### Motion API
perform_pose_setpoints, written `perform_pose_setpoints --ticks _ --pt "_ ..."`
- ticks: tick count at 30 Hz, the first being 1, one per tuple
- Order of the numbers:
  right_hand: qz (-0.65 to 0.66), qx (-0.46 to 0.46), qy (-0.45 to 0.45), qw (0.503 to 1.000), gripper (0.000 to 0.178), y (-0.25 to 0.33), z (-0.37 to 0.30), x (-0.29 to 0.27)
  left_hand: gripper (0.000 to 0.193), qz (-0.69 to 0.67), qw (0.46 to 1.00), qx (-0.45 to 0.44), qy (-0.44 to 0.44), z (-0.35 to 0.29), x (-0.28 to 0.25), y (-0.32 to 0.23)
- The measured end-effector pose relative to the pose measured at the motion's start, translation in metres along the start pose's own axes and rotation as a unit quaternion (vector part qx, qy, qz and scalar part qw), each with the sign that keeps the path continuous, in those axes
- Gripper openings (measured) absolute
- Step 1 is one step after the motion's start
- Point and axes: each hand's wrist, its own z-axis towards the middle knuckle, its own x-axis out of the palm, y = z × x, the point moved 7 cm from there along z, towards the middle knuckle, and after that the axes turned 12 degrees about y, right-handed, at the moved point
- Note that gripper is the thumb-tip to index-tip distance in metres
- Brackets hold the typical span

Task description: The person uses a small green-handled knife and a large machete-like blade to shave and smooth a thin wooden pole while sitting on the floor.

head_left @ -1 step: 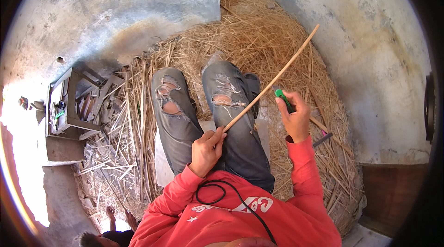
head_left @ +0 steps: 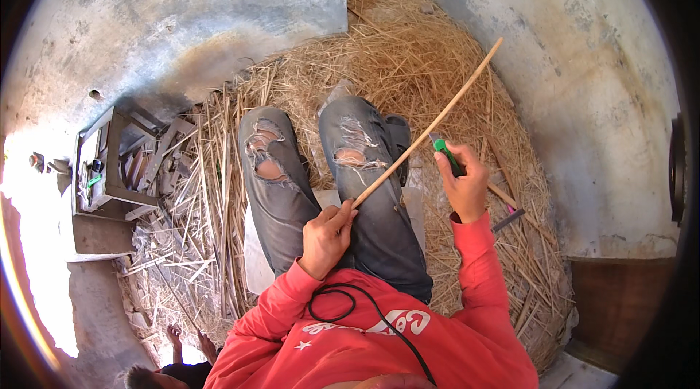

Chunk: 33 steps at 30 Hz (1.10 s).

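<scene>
Above the person's lap, the two hands work apart: the left hand [head_left: 326, 243] has its fingers closed on the lower end of a slim, pale wooden stick [head_left: 435, 122], and the right hand [head_left: 469, 183] is curled around a green-and-black knife [head_left: 447, 156]. The stick slants across the right thigh, up and away to the right. The knife's tip lies close beside the stick's middle; whether they touch I cannot tell. Beneath are ripped dark jeans [head_left: 379, 236], and a black cord [head_left: 372, 301] loops over the red sweatshirt [head_left: 350, 352]. Past the right wrist, a dark bar [head_left: 508, 220] lies among straw [head_left: 408, 46]. Farther left stands a wooden frame [head_left: 117, 196]; at lower left, another person [head_left: 186, 373] is partly visible. Stained walls [head_left: 576, 75] curve around.
</scene>
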Motion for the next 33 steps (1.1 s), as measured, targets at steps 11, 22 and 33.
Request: perform_pose_setpoints --ticks 11,22,33 --pt "0.014 -0.011 0.045 0.999 0.022 -0.004 -0.009 0.037 0.021 0.039 0.999 0.003 -0.005 0.002 0.001 -0.006" --pt "0.009 -0.005 0.064 0.998 0.019 0.009 -0.012 0.043 0.02 0.04 0.999 -0.002 -0.011 0.007 0.003 -0.007" --pt "0.031 -0.017 0.125 0.992 0.022 0.022 -0.026 0.058 0.018 -0.003 1.0 -0.021 -0.009 0.008 0.002 -0.006"
